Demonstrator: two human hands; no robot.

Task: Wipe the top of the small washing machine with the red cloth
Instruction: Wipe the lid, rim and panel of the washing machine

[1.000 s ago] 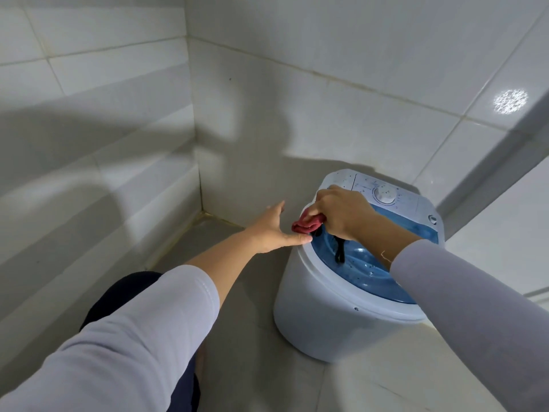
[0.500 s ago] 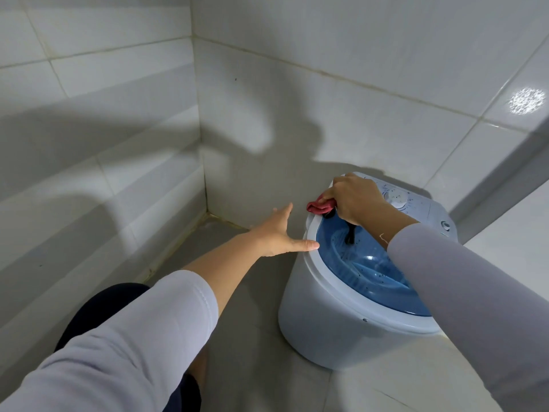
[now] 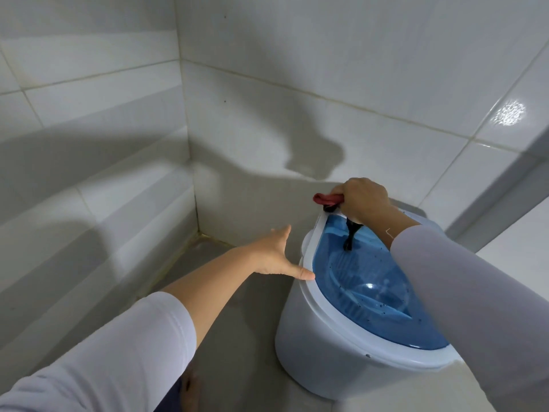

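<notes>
The small washing machine stands on the floor near the corner of the tiled walls, bare floor open to its left. The right hand has its grip clamped on the bunched red cloth, pressed at the far left edge of the machine's top, beside the blue lid. The left hand, fingers spread apart, touches the white rim with its thumb.

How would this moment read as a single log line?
right hand: gripping red cloth at washer top's far corner | left hand: open, thumb on rim | lid: closed
</notes>
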